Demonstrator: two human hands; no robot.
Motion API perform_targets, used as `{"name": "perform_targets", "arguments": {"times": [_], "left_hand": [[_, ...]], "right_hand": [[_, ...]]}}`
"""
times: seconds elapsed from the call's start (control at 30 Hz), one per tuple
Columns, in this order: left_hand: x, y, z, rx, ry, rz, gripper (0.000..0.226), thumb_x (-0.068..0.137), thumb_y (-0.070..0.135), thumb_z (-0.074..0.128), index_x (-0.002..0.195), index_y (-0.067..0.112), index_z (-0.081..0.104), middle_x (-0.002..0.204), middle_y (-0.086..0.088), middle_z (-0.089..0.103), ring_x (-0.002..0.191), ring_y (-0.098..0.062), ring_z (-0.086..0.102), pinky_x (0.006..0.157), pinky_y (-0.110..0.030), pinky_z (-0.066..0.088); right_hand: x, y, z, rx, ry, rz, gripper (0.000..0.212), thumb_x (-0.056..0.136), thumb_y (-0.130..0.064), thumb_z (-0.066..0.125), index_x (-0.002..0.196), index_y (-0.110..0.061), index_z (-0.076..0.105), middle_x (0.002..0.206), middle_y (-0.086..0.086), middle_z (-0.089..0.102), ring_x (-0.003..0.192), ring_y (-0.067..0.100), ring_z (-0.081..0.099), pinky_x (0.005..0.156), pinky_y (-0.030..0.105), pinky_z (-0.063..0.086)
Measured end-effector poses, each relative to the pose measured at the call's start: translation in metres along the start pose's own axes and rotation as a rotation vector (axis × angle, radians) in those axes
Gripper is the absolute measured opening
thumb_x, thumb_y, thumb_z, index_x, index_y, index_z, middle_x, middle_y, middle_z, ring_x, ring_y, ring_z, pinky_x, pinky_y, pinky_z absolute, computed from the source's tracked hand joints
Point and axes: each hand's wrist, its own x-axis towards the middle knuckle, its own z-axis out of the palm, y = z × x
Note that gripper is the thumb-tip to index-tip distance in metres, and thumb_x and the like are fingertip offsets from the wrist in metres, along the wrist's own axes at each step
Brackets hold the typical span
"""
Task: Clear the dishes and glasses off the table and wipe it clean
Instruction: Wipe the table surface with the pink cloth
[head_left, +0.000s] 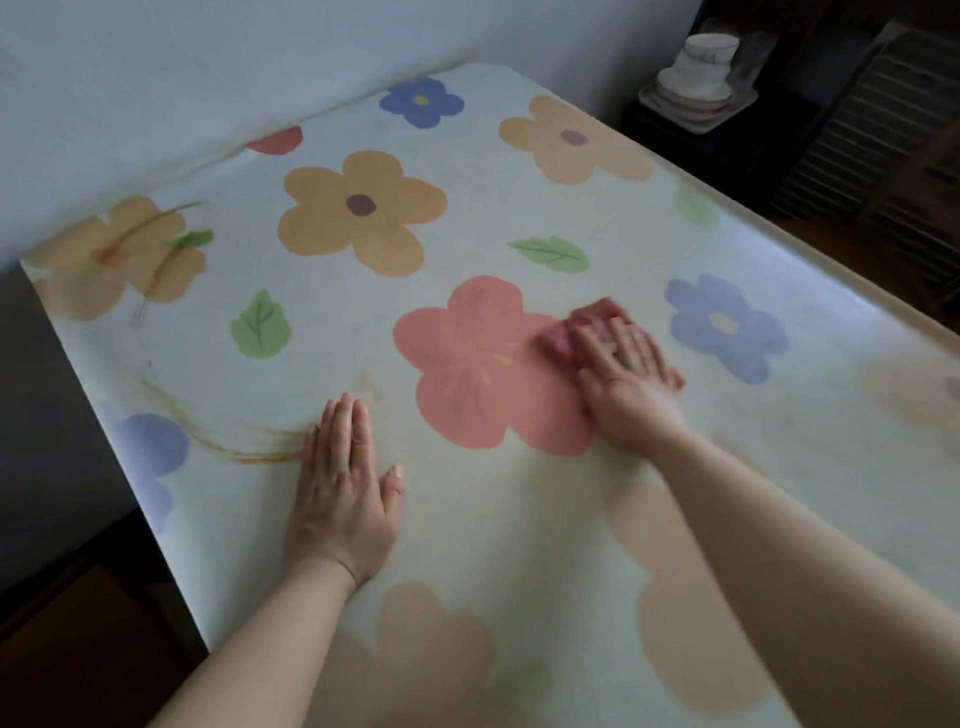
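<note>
Right grip (631, 379): fingers straight, pressing pink cloth (582, 332) onto desk (467, 545).
Left grip (343, 488): palm flat on desk.
Pink cloth: at red flower's (478, 364) right edge.
Dishes (696, 78): stacked on dark stand (675, 135) beyond desk's far corner.

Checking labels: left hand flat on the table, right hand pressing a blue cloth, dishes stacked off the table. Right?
No: the head view shows the cloth is pink, not blue. The rest holds: left hand flat on the table, right hand pressing the cloth, dishes stacked off the table.
</note>
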Motion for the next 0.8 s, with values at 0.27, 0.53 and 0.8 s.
{"name": "perform_targets", "arguments": {"times": [0.27,0.53,0.8], "left_hand": [[0.002,0.002,0.002,0.025,-0.009,0.012,0.074,0.086,0.037,0.032,0.144,-0.009,0.028,0.151,-0.027,0.029,0.139,-0.039,0.030,0.117,-0.041,0.009],[0.002,-0.001,0.002,0.032,-0.013,0.009,0.075,0.087,0.039,0.029,0.145,-0.009,0.027,0.153,-0.026,0.026,0.141,-0.038,0.027,0.117,-0.037,0.005],[0.002,0.001,0.001,0.036,-0.028,0.004,0.076,0.087,0.041,0.024,0.147,-0.006,0.024,0.155,-0.023,0.023,0.143,-0.036,0.024,0.117,-0.036,0.000]], "right_hand": [[-0.014,-0.074,0.021,-0.027,-0.028,-0.017,0.060,0.099,-0.043,0.028,0.153,-0.034,0.004,0.161,0.009,-0.010,0.148,0.023,-0.013,0.117,0.047,-0.012],[0.012,0.013,-0.007,0.028,-0.041,0.021,0.057,0.098,-0.046,0.029,0.152,-0.041,0.011,0.162,0.004,-0.005,0.149,0.018,-0.007,0.119,0.039,-0.007],[-0.030,0.050,-0.007,0.038,-0.039,0.368,0.060,0.098,-0.042,0.025,0.152,-0.039,0.000,0.161,0.001,-0.015,0.148,0.016,-0.015,0.117,0.048,-0.010]]}}
